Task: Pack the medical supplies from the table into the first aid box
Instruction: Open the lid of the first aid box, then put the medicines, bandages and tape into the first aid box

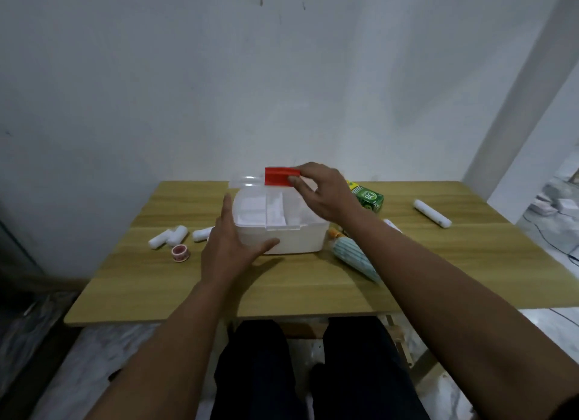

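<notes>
Left hand [227, 247] braces box [294, 237]; right hand [322, 194] pinches red latch [279, 176]

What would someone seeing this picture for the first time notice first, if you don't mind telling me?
The eye goes first to the white first aid box at the middle of the wooden table, with the right hand pinching its red latch on the raised clear lid and the left hand resting flat against the box's near left corner. Next come the green carton behind the right hand and the white bandage rolls lying left of the box.
</notes>
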The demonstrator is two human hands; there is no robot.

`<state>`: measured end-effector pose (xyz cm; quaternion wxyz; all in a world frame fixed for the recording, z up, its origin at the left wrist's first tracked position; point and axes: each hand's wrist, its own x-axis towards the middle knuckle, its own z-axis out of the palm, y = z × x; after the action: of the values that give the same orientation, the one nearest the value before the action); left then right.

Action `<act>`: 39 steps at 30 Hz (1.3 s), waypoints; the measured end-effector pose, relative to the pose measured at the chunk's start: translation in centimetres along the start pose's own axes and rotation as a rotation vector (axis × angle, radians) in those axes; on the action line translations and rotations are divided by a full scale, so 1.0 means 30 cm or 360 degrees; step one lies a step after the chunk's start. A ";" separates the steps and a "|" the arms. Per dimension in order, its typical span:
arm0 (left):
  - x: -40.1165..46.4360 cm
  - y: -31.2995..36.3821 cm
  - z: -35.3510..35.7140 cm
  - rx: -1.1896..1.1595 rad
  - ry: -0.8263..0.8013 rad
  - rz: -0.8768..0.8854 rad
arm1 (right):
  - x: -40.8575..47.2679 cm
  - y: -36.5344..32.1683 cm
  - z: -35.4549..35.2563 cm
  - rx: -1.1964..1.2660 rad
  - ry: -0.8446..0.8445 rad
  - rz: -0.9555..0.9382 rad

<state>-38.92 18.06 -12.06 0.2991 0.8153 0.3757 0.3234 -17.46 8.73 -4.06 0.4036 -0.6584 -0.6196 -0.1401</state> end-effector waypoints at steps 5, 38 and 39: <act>0.066 0.011 -0.022 -0.0183 0.0116 -0.0137 | 0.215 -0.007 -0.061 0.0226 -0.0241 0.0527; 0.157 0.031 -0.009 -0.0163 -0.0179 0.0085 | 0.169 0.451 -0.102 -0.0226 -0.0271 0.1312; 0.151 0.035 -0.003 -0.0168 -0.0126 0.0078 | 0.149 0.477 -0.112 -0.0357 -0.0376 0.1330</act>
<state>-36.26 21.17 -9.87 0.3483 0.8196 0.3258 0.3176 -2.24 10.85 -3.99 0.2783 -0.9033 -0.3233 0.0447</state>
